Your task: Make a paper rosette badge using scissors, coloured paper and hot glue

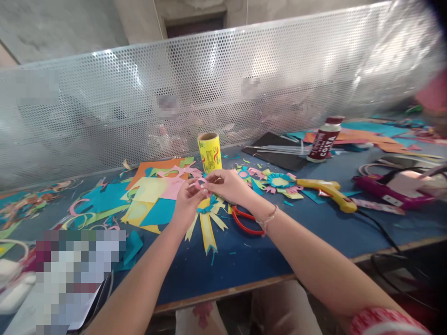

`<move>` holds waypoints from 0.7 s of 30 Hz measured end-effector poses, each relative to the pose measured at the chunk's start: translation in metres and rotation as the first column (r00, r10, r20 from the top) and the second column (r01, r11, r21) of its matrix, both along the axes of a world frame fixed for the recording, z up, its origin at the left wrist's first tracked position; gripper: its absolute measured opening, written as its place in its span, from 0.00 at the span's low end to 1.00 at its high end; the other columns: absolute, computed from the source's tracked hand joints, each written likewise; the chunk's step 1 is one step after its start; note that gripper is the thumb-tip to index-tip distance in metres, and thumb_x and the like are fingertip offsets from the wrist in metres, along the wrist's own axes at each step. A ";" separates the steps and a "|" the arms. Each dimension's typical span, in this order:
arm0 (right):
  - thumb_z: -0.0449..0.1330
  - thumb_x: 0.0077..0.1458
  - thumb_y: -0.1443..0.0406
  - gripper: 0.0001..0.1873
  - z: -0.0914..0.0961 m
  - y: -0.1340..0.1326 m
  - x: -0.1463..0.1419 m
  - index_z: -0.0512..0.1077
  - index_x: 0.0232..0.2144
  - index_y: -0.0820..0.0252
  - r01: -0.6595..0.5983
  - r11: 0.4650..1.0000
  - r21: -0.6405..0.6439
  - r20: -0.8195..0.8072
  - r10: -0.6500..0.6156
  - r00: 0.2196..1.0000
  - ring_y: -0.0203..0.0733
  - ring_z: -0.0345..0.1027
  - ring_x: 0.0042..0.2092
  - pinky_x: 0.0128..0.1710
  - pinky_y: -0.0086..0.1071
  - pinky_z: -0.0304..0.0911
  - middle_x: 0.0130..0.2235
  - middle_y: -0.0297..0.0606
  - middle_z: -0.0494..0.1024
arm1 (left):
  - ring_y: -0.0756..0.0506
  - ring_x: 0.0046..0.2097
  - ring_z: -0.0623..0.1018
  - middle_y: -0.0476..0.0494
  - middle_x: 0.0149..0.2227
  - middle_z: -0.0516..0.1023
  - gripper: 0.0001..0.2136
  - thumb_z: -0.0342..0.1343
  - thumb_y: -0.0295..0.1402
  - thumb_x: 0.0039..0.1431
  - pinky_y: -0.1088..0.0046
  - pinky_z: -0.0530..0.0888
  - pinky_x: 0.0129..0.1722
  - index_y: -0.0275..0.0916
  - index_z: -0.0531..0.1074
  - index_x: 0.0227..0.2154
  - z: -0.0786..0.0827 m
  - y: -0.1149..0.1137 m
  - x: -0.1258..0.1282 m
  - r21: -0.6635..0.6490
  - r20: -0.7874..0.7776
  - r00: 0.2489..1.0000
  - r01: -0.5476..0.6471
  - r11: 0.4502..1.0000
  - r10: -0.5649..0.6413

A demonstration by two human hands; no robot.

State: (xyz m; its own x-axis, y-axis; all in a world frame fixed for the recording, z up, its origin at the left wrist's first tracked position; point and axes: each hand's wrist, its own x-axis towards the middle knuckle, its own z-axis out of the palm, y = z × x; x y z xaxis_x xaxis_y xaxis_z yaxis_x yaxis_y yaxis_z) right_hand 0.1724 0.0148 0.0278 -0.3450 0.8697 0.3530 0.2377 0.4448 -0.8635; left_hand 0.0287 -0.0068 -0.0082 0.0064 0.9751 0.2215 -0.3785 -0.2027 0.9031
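A small pink paper piece (pixel 200 183) is pinched between my two hands above the table. The fingers of my left hand (pixel 188 200) hold its near-left side, and my right hand (pixel 225 184) grips it from the right. Just below them lies a yellow and blue paper rosette (pixel 207 228) with forked ribbon tails, its upper part partly covered by my hands. Beside my right wrist are red-handled scissors (pixel 246 228), their blades mostly hidden. A yellow printed cardboard tube (pixel 210 153) stands upright behind my hands.
Coloured paper sheets (pixel 150 190) lie to the left. Right of my hands are a blue-centred paper rosette (pixel 279 180), a yellow glue gun (pixel 335 193) with a black cord, and a brown-labelled bottle (pixel 325 139). A purple power strip (pixel 393 193) sits farther right. A perforated metal screen (pixel 195 88) rises behind the table.
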 end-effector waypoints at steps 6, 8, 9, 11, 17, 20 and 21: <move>0.59 0.51 0.58 0.11 0.004 -0.003 0.000 0.74 0.30 0.61 -0.043 0.998 -0.041 -0.025 0.042 0.999 0.35 0.72 0.28 0.29 0.29 0.67 0.26 0.37 0.77 | 0.51 0.31 0.75 0.49 0.30 0.76 0.19 0.67 0.32 0.40 0.74 0.72 0.35 0.38 0.67 0.35 0.002 0.000 0.000 -0.015 0.047 0.999 0.007 1.000 -0.007; 0.58 0.51 0.62 0.09 0.005 -0.004 0.000 0.73 0.31 0.62 -0.031 0.998 -0.051 -0.039 0.029 0.999 0.35 0.72 0.29 0.31 0.29 0.68 0.27 0.37 0.77 | 0.51 0.32 0.75 0.49 0.30 0.76 0.19 0.67 0.32 0.40 0.73 0.72 0.37 0.38 0.67 0.35 0.004 0.000 0.000 -0.026 0.063 0.998 0.008 1.000 -0.006; 0.59 0.50 0.64 0.07 0.006 -0.004 0.000 0.73 0.32 0.62 -0.015 0.998 -0.053 -0.045 0.013 0.999 0.35 0.72 0.29 0.31 0.29 0.68 0.28 0.37 0.77 | 0.51 0.33 0.76 0.49 0.31 0.76 0.19 0.67 0.31 0.40 0.73 0.72 0.37 0.38 0.68 0.35 0.004 0.001 0.000 -0.033 0.075 0.997 0.008 0.999 -0.005; 0.60 0.46 0.68 0.10 0.006 -0.004 0.000 0.71 0.35 0.62 0.012 0.999 -0.044 -0.064 -0.015 0.998 0.34 0.71 0.30 0.32 0.29 0.68 0.33 0.38 0.76 | 0.52 0.33 0.75 0.49 0.31 0.76 0.18 0.67 0.31 0.40 0.74 0.72 0.38 0.38 0.68 0.35 0.005 0.001 -0.001 -0.043 0.108 0.994 0.009 0.999 -0.005; 0.61 0.43 0.69 0.16 0.001 -0.005 -0.005 0.66 0.38 0.61 -0.038 0.998 0.045 -0.143 0.044 0.989 0.32 0.71 0.30 0.29 0.28 0.68 0.37 0.35 0.70 | 0.52 0.32 0.75 0.50 0.32 0.75 0.14 0.66 0.30 0.42 0.75 0.72 0.37 0.39 0.69 0.33 0.005 0.003 -0.003 -0.056 0.157 0.988 -0.003 0.998 0.012; 0.60 0.44 0.70 0.15 -0.001 -0.006 -0.006 0.64 0.37 0.60 -0.031 0.995 0.099 -0.134 0.044 0.990 0.32 0.70 0.30 0.28 0.27 0.67 0.35 0.34 0.69 | 0.53 0.32 0.75 0.51 0.31 0.75 0.15 0.66 0.30 0.42 0.76 0.72 0.35 0.38 0.68 0.32 0.005 0.003 -0.003 -0.069 0.180 0.984 0.009 0.998 0.004; 0.59 0.44 0.70 0.15 -0.001 -0.006 -0.006 0.63 0.38 0.59 -0.031 0.991 0.131 -0.127 0.047 0.991 0.32 0.70 0.30 0.29 0.28 0.67 0.35 0.34 0.69 | 0.53 0.31 0.75 0.51 0.30 0.74 0.14 0.67 0.30 0.41 0.77 0.72 0.35 0.37 0.68 0.31 0.005 0.003 -0.004 -0.073 0.189 0.982 0.009 0.997 0.005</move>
State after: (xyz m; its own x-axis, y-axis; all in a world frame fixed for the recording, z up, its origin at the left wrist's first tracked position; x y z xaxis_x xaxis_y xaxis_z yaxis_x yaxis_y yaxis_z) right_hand 0.1668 0.0089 0.0265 -0.3217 0.8008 0.5052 0.1077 0.5611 -0.8207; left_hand 0.0252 -0.0040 -0.0033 -0.0266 0.9887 0.1473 -0.5441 -0.1380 0.8276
